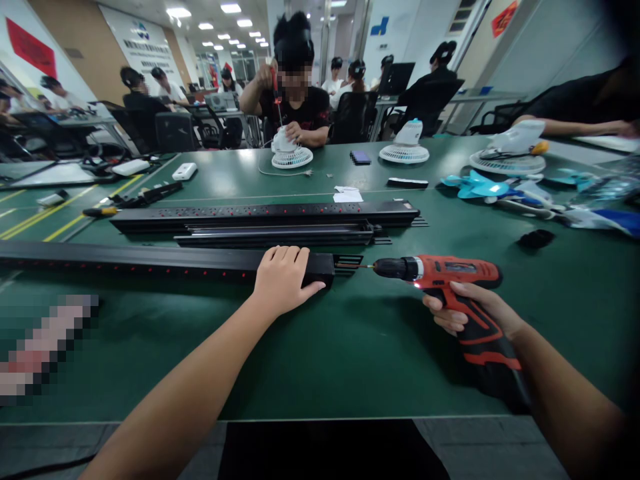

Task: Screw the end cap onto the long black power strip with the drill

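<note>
My left hand presses down on the right end of a long black power strip that lies across the green table. My right hand grips the handle of a red and black cordless drill. The drill lies level, its work light is lit, and its bit points left at the strip's end cap. The bit tip is at or just short of that end cap.
Two more black power strips lie behind. Farther back are white desk fans, a white slip of paper, blue fan blades and a small black piece. A person opposite works with a screwdriver; others sit at desks behind.
</note>
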A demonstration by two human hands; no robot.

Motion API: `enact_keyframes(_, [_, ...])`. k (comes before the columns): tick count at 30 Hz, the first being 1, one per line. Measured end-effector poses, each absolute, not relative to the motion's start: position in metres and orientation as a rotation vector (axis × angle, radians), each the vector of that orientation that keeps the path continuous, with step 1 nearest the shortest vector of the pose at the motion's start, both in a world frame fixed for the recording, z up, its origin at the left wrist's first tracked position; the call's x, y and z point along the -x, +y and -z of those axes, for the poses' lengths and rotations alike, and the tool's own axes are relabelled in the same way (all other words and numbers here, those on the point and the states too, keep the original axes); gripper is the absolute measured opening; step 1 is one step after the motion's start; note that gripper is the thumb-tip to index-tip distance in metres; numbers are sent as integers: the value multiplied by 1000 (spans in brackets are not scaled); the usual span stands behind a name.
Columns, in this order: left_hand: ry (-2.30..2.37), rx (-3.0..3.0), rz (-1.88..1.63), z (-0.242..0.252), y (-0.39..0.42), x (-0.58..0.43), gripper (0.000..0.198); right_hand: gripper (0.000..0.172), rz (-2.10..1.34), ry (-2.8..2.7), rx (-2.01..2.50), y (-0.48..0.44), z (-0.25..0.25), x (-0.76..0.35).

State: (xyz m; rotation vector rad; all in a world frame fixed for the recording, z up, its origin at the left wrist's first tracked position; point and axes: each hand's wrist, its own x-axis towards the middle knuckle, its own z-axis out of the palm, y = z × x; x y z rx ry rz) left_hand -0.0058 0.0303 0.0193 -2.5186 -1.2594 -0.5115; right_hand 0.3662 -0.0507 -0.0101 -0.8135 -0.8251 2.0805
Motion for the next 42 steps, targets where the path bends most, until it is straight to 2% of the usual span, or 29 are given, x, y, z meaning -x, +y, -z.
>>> enact_keyframes(42, [-1243, 2517, 535, -17, 31, 7, 61, 34, -2095, -813, 847, -51, 7, -365])
